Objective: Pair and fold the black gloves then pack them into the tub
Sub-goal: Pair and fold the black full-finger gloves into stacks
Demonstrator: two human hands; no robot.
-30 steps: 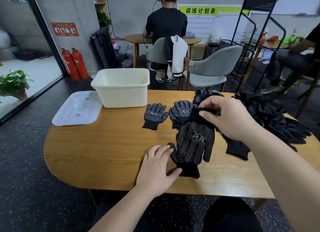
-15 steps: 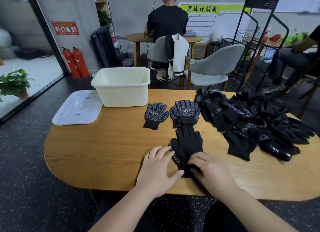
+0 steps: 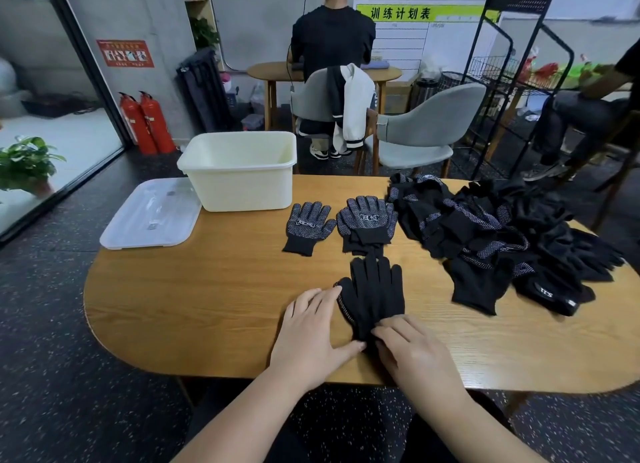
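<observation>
A stacked pair of black gloves [image 3: 375,289] lies flat near the front edge of the wooden table [image 3: 190,306], fingers pointing away from me. My left hand [image 3: 311,331] lies flat against the pair's left edge, its thumb touching the cuff. My right hand [image 3: 419,355] presses its fingertips on the cuff, which it partly hides. Behind the pair lie a dotted folded pair [image 3: 367,222] and a single dotted glove [image 3: 308,225]. The cream tub [image 3: 242,182] stands at the back left and looks empty.
A big pile of loose black gloves [image 3: 502,237] covers the table's right side. The tub's clear lid [image 3: 152,216] lies at the far left, overhanging the edge. Chairs, a seated person and a black wire rack stand behind the table.
My right hand laid a glove from the pile onto the glove near me, then came down to the cuff. The left hand stayed flat beside the pair.
</observation>
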